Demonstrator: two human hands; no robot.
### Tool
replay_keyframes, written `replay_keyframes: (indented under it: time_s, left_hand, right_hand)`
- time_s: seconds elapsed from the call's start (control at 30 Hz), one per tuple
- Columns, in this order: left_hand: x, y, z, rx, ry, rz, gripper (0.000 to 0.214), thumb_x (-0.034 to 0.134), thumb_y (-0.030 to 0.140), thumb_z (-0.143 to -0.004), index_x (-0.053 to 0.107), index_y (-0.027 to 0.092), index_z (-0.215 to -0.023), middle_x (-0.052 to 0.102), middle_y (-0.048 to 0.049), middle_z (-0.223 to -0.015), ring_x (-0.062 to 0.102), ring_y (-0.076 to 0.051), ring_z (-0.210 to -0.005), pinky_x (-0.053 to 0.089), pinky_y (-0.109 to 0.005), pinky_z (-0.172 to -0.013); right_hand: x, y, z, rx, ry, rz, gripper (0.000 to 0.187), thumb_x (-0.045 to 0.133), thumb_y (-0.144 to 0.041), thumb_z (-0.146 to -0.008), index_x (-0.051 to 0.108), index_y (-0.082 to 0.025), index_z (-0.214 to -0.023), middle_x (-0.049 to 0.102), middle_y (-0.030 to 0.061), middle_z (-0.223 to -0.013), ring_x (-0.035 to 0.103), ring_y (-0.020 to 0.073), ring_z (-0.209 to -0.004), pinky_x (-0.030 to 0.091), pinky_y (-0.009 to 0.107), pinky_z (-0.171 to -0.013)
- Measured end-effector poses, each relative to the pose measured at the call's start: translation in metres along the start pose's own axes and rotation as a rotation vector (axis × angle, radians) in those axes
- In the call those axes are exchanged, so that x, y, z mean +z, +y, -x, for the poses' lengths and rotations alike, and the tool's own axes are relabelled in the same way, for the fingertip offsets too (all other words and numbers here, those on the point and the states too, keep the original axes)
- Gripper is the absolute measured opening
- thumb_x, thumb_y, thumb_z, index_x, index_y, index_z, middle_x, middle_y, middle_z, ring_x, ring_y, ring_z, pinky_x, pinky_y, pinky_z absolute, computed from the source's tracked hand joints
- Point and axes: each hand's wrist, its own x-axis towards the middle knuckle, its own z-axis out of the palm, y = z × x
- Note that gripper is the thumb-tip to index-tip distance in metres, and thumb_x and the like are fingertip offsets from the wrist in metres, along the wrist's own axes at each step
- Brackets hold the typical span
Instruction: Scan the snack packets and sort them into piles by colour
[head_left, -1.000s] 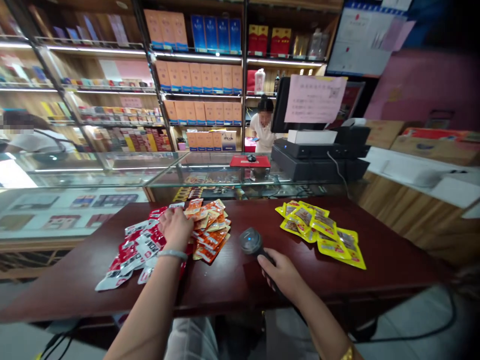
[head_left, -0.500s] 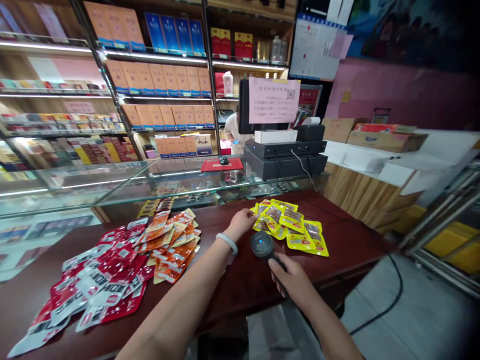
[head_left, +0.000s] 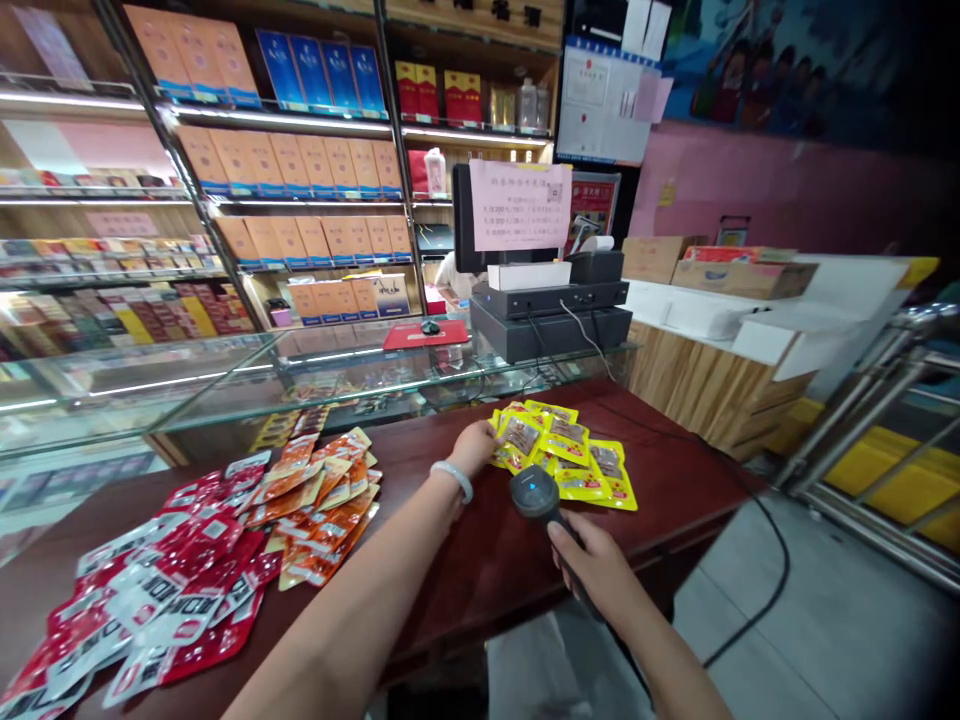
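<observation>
Head camera view, looking down over a shop table: nearest, the person's right hand (head_left: pixel 596 560) was closed around the handle of a black handheld scanner (head_left: pixel 535 492), its rounded head tipped up, with a blue spot on its face. At the near left, a loose heap of red-and-white packets (head_left: pixel 169 585) spread across the dark reddish-brown table (head_left: pixel 465 570). Just beyond and to the right of that heap, touching it, lay a fanned pile of orange packets (head_left: pixel 330 510). The left hand (head_left: pixel 474 448), with a pale bracelet (head_left: pixel 456 478) on its wrist, reached past the orange pile, its fingertips meeting the left edge of the yellow packets (head_left: pixel 570 445); whether they pinched one or only touched it could not be told. Those yellow packets overlapped in a pile near the table's far edge, just beyond the scanner head. Behind the table ran a glass counter (head_left: pixel 352 370), bearing a computer mouse (head_left: pixel 430 327) on a red mat (head_left: pixel 401 338) and, to the right, a monitor with a pink printed sheet (head_left: pixel 521 208) on its back. Part of another person's light clothing (head_left: pixel 451 275) showed beside the monitor. Farthest back, lit shelves held rows of orange-and-blue boxes (head_left: pixel 300 165) and tall blue boxes (head_left: pixel 322 75)
</observation>
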Motion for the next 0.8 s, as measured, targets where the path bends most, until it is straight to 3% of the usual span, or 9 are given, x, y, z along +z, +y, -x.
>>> replay_keyframes:
  time_s: [0.2,0.33,0.6,0.8]
  left_hand:
    - [-0.04,-0.054,0.03,-0.002,0.257,0.18,0.015,0.064,0.026,-0.078,0.051,0.019,-0.072,0.058,0.0035,-0.065,0.055,-0.011,-0.061,0.039,-0.02,-0.056]
    - [-0.054,-0.075,0.049,-0.015,0.353,0.248,0.017,0.06,0.03,-0.079,0.049,0.02,-0.071,0.054,0.0052,-0.062,0.052,-0.01,-0.058,0.037,-0.019,-0.055]
    - [-0.054,-0.09,0.063,-0.01,0.367,0.213,0.017,0.058,0.033,-0.08,0.05,0.021,-0.072,0.057,0.0036,-0.065,0.055,-0.012,-0.062,0.038,-0.021,-0.056]
    - [-0.067,-0.091,0.062,-0.131,0.394,0.035,0.015,0.058,0.033,-0.082,0.052,0.021,-0.075,0.064,-0.0013,-0.073,0.062,-0.017,-0.07,0.04,-0.025,-0.062]
  right_hand:
    - [0.016,-0.014,-0.019,0.024,0.029,-0.143,0.047,0.06,-0.066,-0.079,0.055,-0.02,-0.091,0.054,-0.0061,-0.06,0.046,0.0081,-0.04,0.036,0.018,-0.035]
    - [0.037,-0.028,-0.036,0.011,0.003,-0.281,0.051,0.063,-0.069,-0.076,0.051,-0.02,-0.08,0.053,-0.0063,-0.059,0.046,0.007,-0.04,0.035,0.017,-0.035]
    - [0.067,-0.055,-0.05,0.005,-0.056,-0.345,0.053,0.065,-0.071,-0.074,0.051,-0.019,-0.074,0.054,-0.0057,-0.057,0.047,0.0068,-0.041,0.035,0.017,-0.036]
    - [0.065,-0.045,-0.051,0.033,-0.074,-0.269,0.052,0.063,-0.071,-0.074,0.052,-0.02,-0.077,0.054,-0.0063,-0.058,0.046,0.0072,-0.04,0.035,0.018,-0.036]
